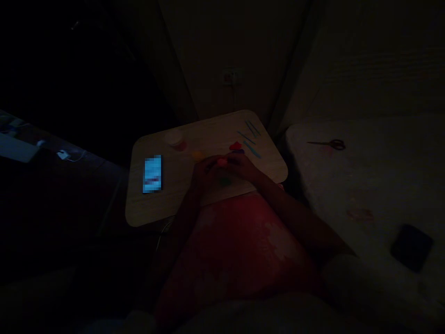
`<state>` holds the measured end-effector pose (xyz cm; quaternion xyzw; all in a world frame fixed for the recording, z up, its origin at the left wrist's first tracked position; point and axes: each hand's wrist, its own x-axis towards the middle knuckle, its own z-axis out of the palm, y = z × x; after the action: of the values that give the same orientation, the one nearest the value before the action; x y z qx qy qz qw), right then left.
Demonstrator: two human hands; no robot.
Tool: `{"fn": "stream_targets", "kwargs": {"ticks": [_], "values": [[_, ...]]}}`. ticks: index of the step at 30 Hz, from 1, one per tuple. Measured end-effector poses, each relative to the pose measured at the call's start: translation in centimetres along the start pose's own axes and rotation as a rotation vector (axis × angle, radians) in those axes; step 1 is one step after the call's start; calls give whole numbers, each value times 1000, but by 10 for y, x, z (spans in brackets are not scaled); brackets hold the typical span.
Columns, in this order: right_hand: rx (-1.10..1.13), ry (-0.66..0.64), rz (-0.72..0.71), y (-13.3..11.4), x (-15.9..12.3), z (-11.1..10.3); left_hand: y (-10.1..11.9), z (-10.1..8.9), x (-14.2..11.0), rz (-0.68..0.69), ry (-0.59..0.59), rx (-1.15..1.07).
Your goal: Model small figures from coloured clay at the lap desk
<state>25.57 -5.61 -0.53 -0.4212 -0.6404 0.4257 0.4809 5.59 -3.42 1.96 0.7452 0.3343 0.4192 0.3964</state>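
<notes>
In dim light, my left hand (pixel 206 170) and my right hand (pixel 245 167) meet above a small wooden-topped table (pixel 139 211). Between their curled fingertips is a small pinkish-red lump (pixel 221 161), which looks like modelling clay. Beyond my right hand lie a red piece (pixel 235 145) and a dark blue piece (pixel 238 151). A yellow piece (pixel 197 155) rests just past my left hand. Nearer to me, below both hands, sits a green piece (pixel 225 181). Several thin blue tools (pixel 251 149) are spread toward the far right corner.
A lit phone (pixel 152 174) lies at the table's left. Near the back edge stands a pale tub (pixel 173 137) with something pinkish (pixel 181 146) beside it. On the pale surface to the right are scissors (pixel 328 144) and a dark square object (pixel 412 247). A wall socket (pixel 231 76) is behind.
</notes>
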Motion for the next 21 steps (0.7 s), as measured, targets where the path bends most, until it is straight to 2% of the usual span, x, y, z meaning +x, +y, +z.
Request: {"fn": "stream_targets", "kwargs": {"ticks": [5, 14, 21], "values": [[0, 43, 20, -2, 3, 0, -5, 0, 0, 35, 6, 34], [-134, 13, -24, -7, 2, 0, -6, -2, 1, 118, -9, 135], [-97, -13, -43, 0, 3, 1, -2, -2, 2, 62, 37, 125]]}}
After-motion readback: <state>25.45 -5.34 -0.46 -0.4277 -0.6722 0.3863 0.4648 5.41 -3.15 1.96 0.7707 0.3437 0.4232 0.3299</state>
